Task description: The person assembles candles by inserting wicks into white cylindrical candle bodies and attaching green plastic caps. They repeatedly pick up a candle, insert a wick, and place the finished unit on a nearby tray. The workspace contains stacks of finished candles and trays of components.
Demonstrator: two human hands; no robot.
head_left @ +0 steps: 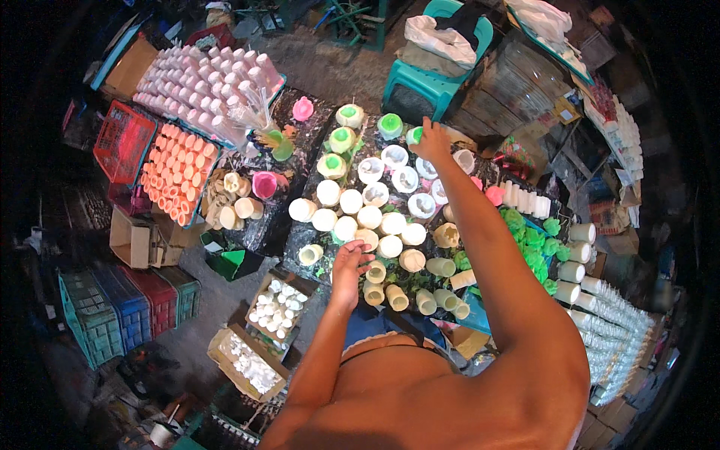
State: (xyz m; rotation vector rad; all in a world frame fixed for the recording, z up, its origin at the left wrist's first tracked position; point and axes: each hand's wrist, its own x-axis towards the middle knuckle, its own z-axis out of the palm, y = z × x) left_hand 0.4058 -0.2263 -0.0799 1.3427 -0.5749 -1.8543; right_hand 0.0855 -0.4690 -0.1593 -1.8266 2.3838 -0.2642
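Observation:
My right arm stretches across the table to the far side. There my right hand (433, 141) is bent over the rim of a white round mold with bright green inside (414, 136), partly covering it. My left hand (350, 271) hovers at the near side with fingers loosely bent and apart, close beside a cream cylinder mold (366, 240); nothing shows in it. Several white flat-topped molds (328, 192) stand in rows between the hands. Hollow white molds (405, 179) sit behind them. More green-filled molds (341, 139) stand at the far left of this group.
Pink-white cylinders (217, 82) and orange cups (178, 169) crowd the left. Green lumpy pieces (532, 244) lie right, under my forearm. A teal chair (431, 90) stands beyond the table. Boxes of white pieces (279, 307) and stacked crates (120, 304) sit lower left.

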